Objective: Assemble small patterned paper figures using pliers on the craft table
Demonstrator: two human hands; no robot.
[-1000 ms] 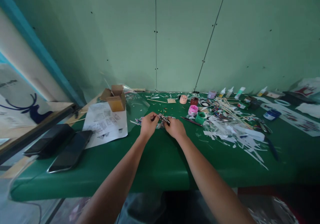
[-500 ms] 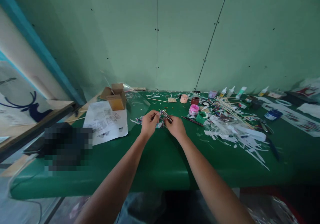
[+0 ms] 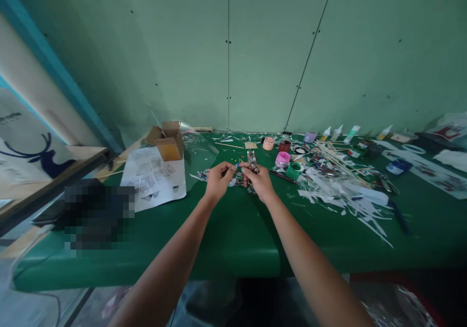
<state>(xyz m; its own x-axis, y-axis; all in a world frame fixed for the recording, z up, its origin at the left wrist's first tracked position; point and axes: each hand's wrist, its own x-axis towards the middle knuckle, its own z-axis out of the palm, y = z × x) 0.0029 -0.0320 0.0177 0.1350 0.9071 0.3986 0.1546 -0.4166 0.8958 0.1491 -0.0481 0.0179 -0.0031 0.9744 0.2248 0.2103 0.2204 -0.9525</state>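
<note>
At frame centre, the left hand (image 3: 218,179) pinches a small colourful piece (image 3: 238,165); the right hand (image 3: 260,180) grips a silver tool (image 3: 251,157); green tabletop (image 3: 237,234) below.

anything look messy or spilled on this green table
Yes: right of the right hand, holding a shiny silver metal tool, thin white paper-like strips sprawl loosely over the green table, some straying toward its front edge. Long pale wooden sticks lie crisscrossed behind them, so that area looks untidy. No liquid spill is evident.
</note>
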